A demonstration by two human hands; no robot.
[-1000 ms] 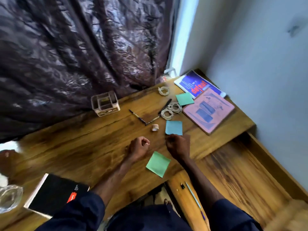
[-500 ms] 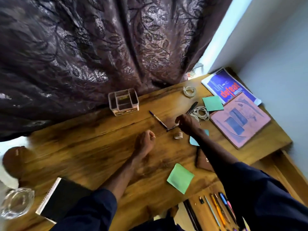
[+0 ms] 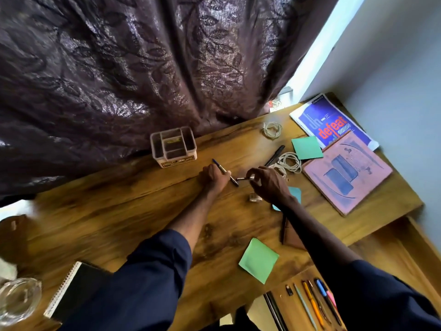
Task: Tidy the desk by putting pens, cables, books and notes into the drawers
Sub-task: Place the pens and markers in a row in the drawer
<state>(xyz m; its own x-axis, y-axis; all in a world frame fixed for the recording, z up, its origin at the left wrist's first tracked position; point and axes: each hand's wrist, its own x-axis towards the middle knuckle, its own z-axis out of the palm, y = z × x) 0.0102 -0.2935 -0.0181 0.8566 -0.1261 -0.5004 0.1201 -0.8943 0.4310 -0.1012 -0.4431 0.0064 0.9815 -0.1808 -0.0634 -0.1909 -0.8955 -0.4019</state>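
Both hands are working the middle of the brown wooden desk [image 3: 114, 211]. The left hand [image 3: 213, 175] has its grip clamped round a slim dark pen with a blue end [image 3: 218, 164], which pokes out toward the far edge. The right hand [image 3: 268, 183] has its fingertip grip pinched on a short silver-tipped pen [image 3: 242, 179], held just beside the first pen. A black marker [image 3: 276, 154] lies just past the right hand, touching a coiled white cable [image 3: 291, 161]. A pink book [image 3: 347, 173] overlaps a blue book [image 3: 331, 123] at the far right corner. We spot a green sticky note [image 3: 259, 262] by the near edge. Below that edge, the open wooden drawer [image 3: 291, 314] holds a row of coloured pens [image 3: 313, 304]. A clear plastic organiser [image 3: 173, 146] stands at the far edge.
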